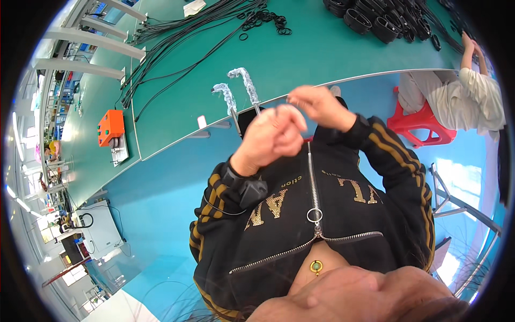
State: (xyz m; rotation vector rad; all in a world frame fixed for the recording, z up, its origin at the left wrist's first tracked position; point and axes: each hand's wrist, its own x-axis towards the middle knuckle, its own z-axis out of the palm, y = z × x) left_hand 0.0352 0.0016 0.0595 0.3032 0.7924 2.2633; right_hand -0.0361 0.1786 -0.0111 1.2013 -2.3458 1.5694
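My left hand [272,137] is raised in front of my chest with its fingers curled closed. Just right of it and a little farther off, my right hand [320,107] has its fingers drawn together toward the left. Anything between the fingers of either hand is too small or hidden to name. Beyond my left hand, two thin metal rods [236,122] stick out at the table edge. Their bent ends carry pale, crinkled wrapping [248,86]. A dark thing sits below the rods, partly hidden by my left hand.
On the green table [193,99] lie long black cables [166,59], small black rings [263,19] and, at far right, coiled black bundles [386,21]. An orange device [111,129] stands left. A person sits on a red stool [418,126] at the right.
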